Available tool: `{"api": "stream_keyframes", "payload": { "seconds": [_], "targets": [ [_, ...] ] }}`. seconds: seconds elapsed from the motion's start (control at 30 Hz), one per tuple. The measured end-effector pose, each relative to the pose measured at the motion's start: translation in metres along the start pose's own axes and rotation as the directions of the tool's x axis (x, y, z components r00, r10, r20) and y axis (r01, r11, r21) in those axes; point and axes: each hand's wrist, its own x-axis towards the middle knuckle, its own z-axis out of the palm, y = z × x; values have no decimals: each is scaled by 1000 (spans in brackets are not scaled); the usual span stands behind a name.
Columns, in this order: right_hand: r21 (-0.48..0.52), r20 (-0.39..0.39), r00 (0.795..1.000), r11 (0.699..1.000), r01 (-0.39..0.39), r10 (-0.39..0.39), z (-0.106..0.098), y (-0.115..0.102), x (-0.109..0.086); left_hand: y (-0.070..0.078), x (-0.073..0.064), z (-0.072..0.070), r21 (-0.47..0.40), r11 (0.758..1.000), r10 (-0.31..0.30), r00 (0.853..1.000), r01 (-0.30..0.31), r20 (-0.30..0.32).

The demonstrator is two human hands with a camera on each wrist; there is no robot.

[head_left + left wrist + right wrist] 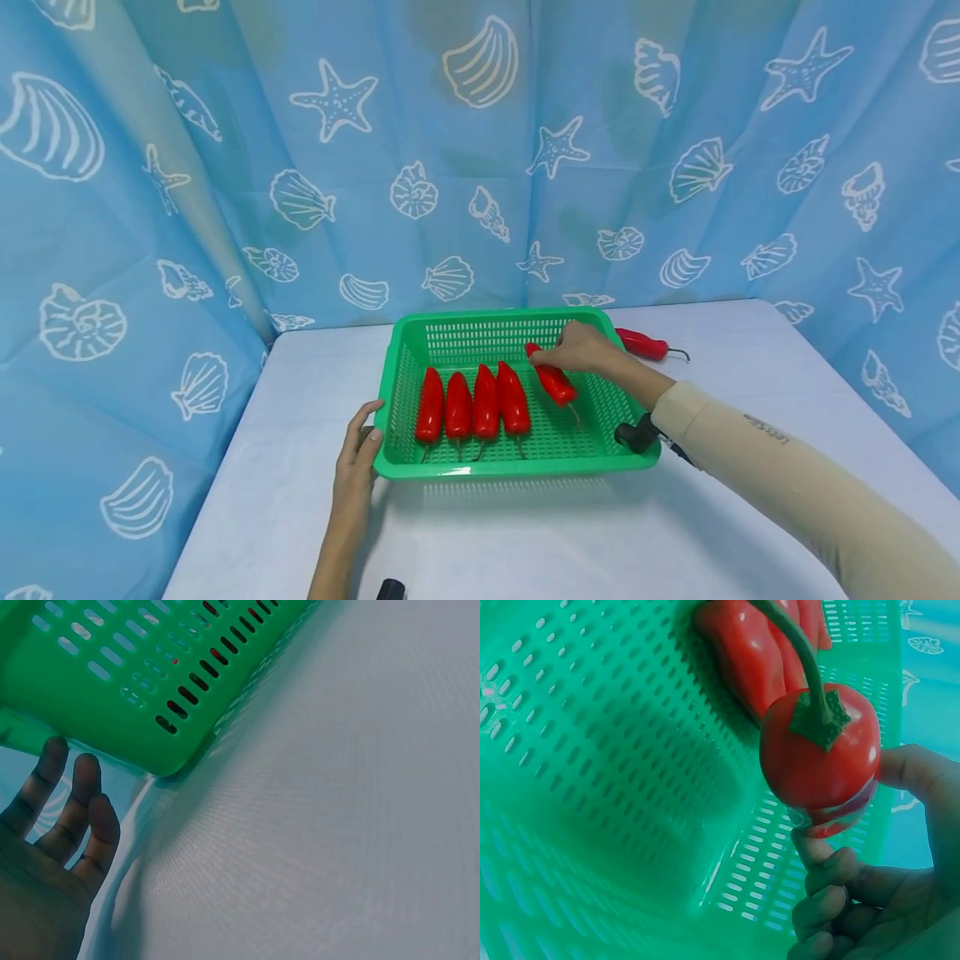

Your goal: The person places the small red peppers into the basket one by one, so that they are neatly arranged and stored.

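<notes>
My right hand (pixel 576 346) pinches a red chili pepper (pixel 555 386) between thumb and fingers, over the right half of a green plastic basket (pixel 517 468). In the right wrist view this pepper's green stem end (pixel 821 720) faces the camera, and the thumb and a fingertip press its sides. Several more red peppers (pixel 486 404) lie in a row in the left half of the basket, stems toward me. My left hand (pixel 360 454) touches the basket's left rim from outside. Its fingers (pixel 75 795) are loosely extended, tips at the rim.
Another red pepper (pixel 643 344) lies on the white table (pixel 300 392), partly hidden behind the basket's right side and my arm. A blue curtain (pixel 450 158) with shell prints hangs behind and beside the table. A black wrist device (pixel 637 435) overlaps the basket's right rim.
</notes>
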Motion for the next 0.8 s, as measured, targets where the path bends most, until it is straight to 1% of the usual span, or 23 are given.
{"api": "stream_keyframes", "payload": {
  "seconds": [0.3, 0.5, 0.8],
  "targets": [
    [-2, 34, 999, 1000, -26, 26, 9, 4, 5, 2, 0, 1, 52, 999, 3, 1000, -2, -13],
    [3, 56, 998, 999, -43, 43, 14, 4, 7, 0, 1, 1, 37, 999, 6, 1000, -6, -8],
    [13, 78, 997, 999, -31, 30, 23, 10, 13, -1, 0, 0, 34, 999, 12, 1000, -12, -4]
  ]
}}
